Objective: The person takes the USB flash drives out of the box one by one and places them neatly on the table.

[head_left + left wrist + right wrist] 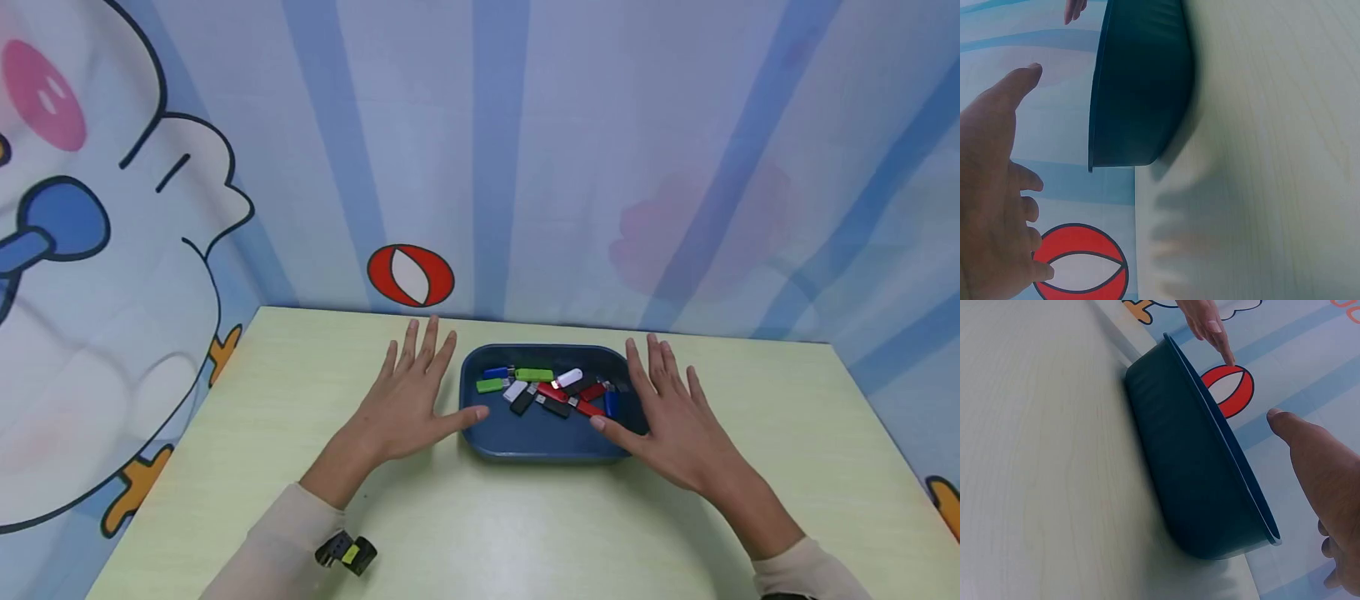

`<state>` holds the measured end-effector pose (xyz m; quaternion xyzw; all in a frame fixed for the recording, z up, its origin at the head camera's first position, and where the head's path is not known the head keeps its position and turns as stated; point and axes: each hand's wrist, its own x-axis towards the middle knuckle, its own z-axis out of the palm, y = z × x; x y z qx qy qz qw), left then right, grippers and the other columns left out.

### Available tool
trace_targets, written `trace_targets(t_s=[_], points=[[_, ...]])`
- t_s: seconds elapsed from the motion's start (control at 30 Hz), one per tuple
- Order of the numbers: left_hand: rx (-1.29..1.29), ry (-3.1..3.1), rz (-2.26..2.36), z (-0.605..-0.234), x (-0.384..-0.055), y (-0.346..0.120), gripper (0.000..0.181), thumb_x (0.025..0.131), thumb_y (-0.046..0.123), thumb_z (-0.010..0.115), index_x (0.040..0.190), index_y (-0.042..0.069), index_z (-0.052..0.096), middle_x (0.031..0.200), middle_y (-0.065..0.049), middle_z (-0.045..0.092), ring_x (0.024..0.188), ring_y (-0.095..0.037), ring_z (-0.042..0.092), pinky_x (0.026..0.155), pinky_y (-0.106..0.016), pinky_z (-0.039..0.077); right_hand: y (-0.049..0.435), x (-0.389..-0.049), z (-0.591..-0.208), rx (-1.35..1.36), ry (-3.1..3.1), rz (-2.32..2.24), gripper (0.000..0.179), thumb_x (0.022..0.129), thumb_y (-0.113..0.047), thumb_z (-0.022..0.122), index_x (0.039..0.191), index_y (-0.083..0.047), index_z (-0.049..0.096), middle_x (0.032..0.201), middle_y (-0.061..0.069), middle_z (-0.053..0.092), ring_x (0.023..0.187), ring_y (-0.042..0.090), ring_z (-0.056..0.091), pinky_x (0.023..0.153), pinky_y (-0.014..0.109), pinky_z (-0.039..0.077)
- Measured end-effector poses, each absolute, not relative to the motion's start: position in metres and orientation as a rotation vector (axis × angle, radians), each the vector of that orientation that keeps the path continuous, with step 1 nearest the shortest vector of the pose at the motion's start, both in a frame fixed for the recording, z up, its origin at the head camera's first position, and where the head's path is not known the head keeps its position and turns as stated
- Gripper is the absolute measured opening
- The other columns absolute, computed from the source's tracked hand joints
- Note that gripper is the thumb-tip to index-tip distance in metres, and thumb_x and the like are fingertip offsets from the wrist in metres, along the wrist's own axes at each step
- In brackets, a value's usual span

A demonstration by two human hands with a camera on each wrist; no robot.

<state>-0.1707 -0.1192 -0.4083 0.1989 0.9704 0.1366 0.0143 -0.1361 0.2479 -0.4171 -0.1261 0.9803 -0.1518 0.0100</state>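
Observation:
A dark blue plastic basin [517, 442] stands on the table, holding several USB flash drives. Among them are a green USB drive [534, 375], a white one, and red, black and blue ones lying in a loose heap toward the back. My left hand [405, 408] hovers beside the basin's left end, fingers spread and thumb tip overlapping the rim in the head view. On the other side, my right hand [678, 425] is spread over the right end. Both wrist views show the basin's outer wall [1141, 87] with each hand's thumb apart from it. Neither hand holds anything.
The pale wooden table [540, 533] reaches back to a printed cloth backdrop [570, 150] with blue stripes and cartoon figures. A small black strap device [347, 552] sits at the left wrist.

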Motion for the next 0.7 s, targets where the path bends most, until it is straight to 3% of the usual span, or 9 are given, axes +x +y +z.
trace_targets(t_s=[0.27,0.4,0.53,0.63,0.7], points=[[0.65,3.019,0.43,-0.406,-0.167,-0.117,0.111,0.091,0.083,0.052,0.171,0.013,0.019,0.18,-0.013,0.0,0.166,-0.041,-0.006,0.131,-0.067,0.007,0.248,-0.135,-0.42,-0.381,3.064,-0.485,0.112,0.097,-0.076,0.055,0.171,-0.018,-0.006,0.178,0.014,-0.014,0.165,0.042,-0.007,0.126,0.075,0.004],[0.687,2.991,0.472,-0.407,-0.166,-0.113,0.103,0.095,0.076,0.056,0.169,0.011,0.027,0.179,-0.014,0.013,0.167,-0.04,0.0,0.131,-0.065,0.011,0.248,-0.132,-0.423,-0.369,3.057,-0.496,0.11,0.098,-0.075,0.054,0.171,-0.017,-0.005,0.179,0.016,-0.009,0.165,0.045,0.001,0.126,0.074,0.01],[0.711,3.009,0.515,-0.406,-0.167,-0.107,0.086,0.099,0.061,0.066,0.163,0.009,0.041,0.169,-0.016,0.04,0.163,-0.037,0.027,0.129,-0.061,0.026,0.248,-0.128,-0.425,-0.373,3.065,-0.523,0.108,0.098,-0.075,0.054,0.172,-0.015,0.003,0.179,0.021,0.005,0.16,0.05,0.021,0.122,0.072,0.028],[0.722,3.065,0.536,-0.406,-0.168,-0.101,0.07,0.099,0.05,0.073,0.153,0.01,0.055,0.152,-0.012,0.062,0.147,-0.033,0.053,0.121,-0.056,0.042,0.246,-0.125,-0.427,-0.367,3.06,-0.534,0.109,0.096,-0.078,0.055,0.172,-0.012,0.012,0.177,0.022,0.012,0.153,0.053,0.036,0.11,0.069,0.046],[0.738,3.097,0.531,-0.406,-0.169,-0.096,0.06,0.098,0.045,0.076,0.145,0.011,0.063,0.142,-0.01,0.07,0.136,-0.03,0.062,0.115,-0.053,0.049,0.244,-0.122,-0.429,-0.345,3.051,-0.53,0.113,0.094,-0.081,0.056,0.171,-0.009,0.016,0.177,0.022,0.013,0.148,0.053,0.043,0.1,0.065,0.054]])
